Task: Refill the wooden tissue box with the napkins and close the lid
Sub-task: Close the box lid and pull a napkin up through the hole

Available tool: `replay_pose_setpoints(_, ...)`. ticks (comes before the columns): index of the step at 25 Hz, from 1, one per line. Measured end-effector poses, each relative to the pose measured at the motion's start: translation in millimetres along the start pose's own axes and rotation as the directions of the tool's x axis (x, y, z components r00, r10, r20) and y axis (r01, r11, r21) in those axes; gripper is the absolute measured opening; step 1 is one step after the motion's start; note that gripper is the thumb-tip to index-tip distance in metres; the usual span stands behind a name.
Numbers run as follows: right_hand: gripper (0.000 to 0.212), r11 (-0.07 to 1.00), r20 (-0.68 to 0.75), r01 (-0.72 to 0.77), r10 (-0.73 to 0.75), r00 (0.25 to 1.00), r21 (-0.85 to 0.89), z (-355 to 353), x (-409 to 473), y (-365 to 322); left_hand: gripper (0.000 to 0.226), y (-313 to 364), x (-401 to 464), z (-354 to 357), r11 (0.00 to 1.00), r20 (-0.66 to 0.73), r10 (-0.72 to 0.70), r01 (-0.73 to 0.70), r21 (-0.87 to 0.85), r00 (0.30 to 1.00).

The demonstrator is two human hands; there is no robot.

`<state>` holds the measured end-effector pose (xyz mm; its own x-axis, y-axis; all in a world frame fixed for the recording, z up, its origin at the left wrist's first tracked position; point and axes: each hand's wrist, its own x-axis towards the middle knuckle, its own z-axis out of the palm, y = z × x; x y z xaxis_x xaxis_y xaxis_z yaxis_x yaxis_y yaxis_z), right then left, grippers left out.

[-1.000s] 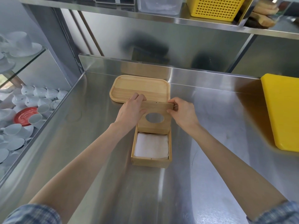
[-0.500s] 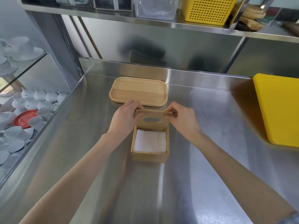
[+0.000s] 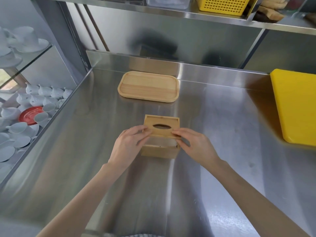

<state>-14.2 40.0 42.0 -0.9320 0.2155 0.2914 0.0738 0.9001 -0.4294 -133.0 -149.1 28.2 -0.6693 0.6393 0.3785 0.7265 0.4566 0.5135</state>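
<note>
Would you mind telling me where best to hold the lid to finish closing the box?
Pinch the lid by its near corners, one from each side, as the left hand and right hand do: it is a thin flat panel over the box, with the near edge overhanging.

Commercial kitchen or café service area. Evidence: stainless steel counter [image 3: 213, 134] with raised backsplash, steel overhead shelf [image 3: 171, 13] holding a yellow basket [image 3: 222, 5] and clear tub [image 3: 168, 1]. Glass shelving [image 3: 34, 53] at left carries stacked white cups [image 3: 42, 98] and saucers. Yellow cutting board [image 3: 297, 106] at right.
</note>
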Motion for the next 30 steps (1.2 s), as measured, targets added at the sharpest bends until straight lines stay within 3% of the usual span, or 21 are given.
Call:
replay_pose_setpoints(8,0.037,1.0,0.042,-0.023,0.023,0.999,-0.018,20.9,-21.1,1.8,0.029,-14.6,-21.1,18.6,0.978,-0.028,0.18,-0.176,0.108,0.983)
replay_pose_setpoints(16,0.03,0.999,0.006,-0.008,0.008,1.0,-0.045,28.2,-22.9,4.1,0.028,-21.3,-24.8,25.2,0.965,-0.075,0.233,-0.221,0.138,0.97)
replay_pose_setpoints(20,0.04,0.999,0.047,0.002,0.001,0.999,-0.048,27.5,-22.0,4.4,0.043,-24.7,-24.3,26.5,0.974,-0.061,0.217,-0.213,0.078,0.974)
replay_pose_setpoints(26,0.034,0.997,0.032,-0.029,0.031,0.999,-0.072,24.9,-18.9,-2.6,0.031,-28.9,-21.8,26.1,0.981,-0.035,0.188,-0.186,0.048,0.982)
replay_pose_setpoints(30,0.027,0.989,-0.022,-0.054,0.052,0.998,-0.134,15.1,11.7,-12.4,0.037,-25.6,-16.2,26.6,0.997,-0.035,0.068,-0.069,-0.03,0.997)
